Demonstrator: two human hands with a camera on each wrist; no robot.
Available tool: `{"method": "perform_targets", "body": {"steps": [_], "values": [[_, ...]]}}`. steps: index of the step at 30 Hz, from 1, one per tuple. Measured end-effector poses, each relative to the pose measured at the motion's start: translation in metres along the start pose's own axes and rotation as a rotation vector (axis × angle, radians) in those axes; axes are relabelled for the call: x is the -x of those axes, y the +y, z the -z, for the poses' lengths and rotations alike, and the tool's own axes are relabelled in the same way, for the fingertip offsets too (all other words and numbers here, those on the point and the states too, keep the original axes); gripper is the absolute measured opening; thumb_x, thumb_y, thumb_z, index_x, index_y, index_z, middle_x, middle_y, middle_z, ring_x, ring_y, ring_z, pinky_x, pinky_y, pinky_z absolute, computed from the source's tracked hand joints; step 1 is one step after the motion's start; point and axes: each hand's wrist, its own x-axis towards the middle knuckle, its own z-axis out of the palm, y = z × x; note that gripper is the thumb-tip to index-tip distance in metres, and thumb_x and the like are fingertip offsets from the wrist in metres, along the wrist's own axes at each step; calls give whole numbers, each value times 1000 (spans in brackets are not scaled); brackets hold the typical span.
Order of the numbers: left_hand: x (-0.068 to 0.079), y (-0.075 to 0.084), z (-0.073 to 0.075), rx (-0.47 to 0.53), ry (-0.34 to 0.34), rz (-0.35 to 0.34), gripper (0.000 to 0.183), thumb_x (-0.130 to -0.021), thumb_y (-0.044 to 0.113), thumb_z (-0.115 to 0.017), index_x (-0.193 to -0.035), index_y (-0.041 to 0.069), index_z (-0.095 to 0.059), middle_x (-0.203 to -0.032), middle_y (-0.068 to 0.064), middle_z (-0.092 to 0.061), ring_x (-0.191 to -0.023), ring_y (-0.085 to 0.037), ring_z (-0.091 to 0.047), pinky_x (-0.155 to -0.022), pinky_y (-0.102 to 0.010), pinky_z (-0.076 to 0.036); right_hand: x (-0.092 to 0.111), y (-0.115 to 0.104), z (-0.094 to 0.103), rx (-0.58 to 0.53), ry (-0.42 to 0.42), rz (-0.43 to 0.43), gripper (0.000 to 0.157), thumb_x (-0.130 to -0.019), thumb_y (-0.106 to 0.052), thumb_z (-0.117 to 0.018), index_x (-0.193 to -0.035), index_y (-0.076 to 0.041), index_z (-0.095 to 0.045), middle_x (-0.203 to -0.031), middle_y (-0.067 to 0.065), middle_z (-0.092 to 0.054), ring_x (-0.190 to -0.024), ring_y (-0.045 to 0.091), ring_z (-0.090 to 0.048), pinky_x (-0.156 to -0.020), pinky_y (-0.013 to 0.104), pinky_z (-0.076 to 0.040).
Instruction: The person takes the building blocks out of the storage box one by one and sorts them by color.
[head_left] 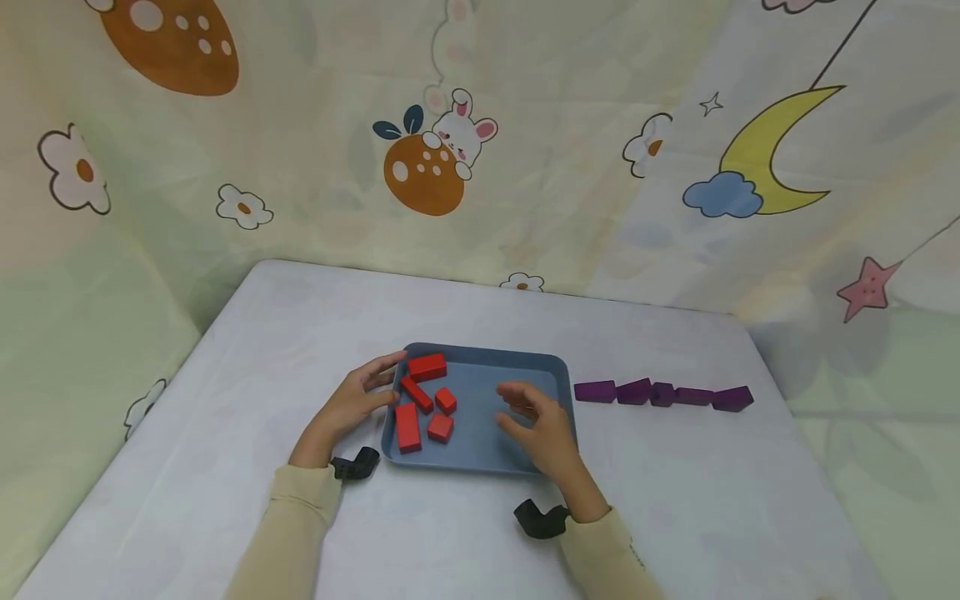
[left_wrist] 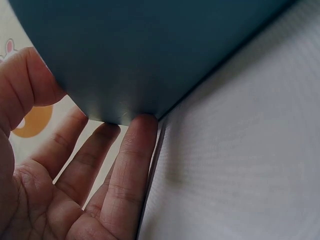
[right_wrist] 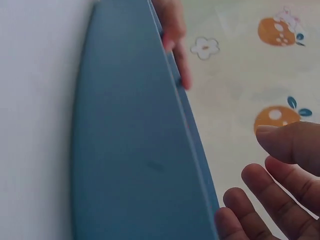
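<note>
A blue-grey tray [head_left: 480,468] lies on the table with several red blocks in its left part, among them a long block [head_left: 427,367], a thin bar [head_left: 416,394], an upright-lying rectangle [head_left: 407,427] and small cubes [head_left: 446,401]. My left hand [head_left: 356,407] is at the tray's left side. Its fairly straight fingertips [left_wrist: 135,145] touch the tray wall [left_wrist: 150,55], the thumb at the rim. Over the right part of the tray hovers my right hand [head_left: 542,429], fingers loosely bent and apart, holding nothing. In the right wrist view its fingers [right_wrist: 270,195] show beside the tray's outer wall [right_wrist: 130,125].
Right of the tray, several purple blocks [head_left: 663,395] lie in a row on the white table [head_left: 675,483]. A patterned cloth [head_left: 555,167] hangs behind and at the sides. Black wrist devices [head_left: 542,520] sit at both sleeves.
</note>
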Motion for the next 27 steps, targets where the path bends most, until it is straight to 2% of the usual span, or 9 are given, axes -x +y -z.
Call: {"method": "perform_targets", "body": {"steps": [7, 13, 21, 27], "values": [[-1, 0, 1, 7, 9, 17, 73, -95, -1, -63, -165, 8, -44, -171, -22, -38, -152, -48, -43, -116, -66, -38, -4, -3, -33, -26, -106, -31, 37, -93, 2, -82, -128, 4, -72, -129, 18, -74, -123, 38, -69, -105, 47, -55], [-1, 1, -1, 1, 7, 11, 72, -96, 0, -64, -165, 6, -44, -171, -23, -38, -151, -48, -44, -115, -64, -41, -6, -7, -49, -8, -180, -44, 38, -92, 1, -82, -128, 4, -72, -130, 19, -73, -122, 39, -69, -105, 48, -55], [-1, 0, 0, 4, 1, -12, 72, -96, -1, -64, -165, 5, -44, -171, -22, -38, -152, -48, -43, -114, -59, -42, -9, -13, -62, 163, -208, -91, 43, -87, -2, -88, -127, 2, -73, -125, 15, -75, -113, 33, -72, -99, 45, -58], [-1, -2, 1, 12, -2, -16, 73, -95, -2, -64, -165, 6, -44, -171, -21, -38, -152, -48, -43, -113, -57, -42, -9, -13, -68, 258, -176, -69, 35, -87, -3, -89, -120, -1, -76, -119, 13, -77, -107, 30, -74, -94, 43, -60]]}}
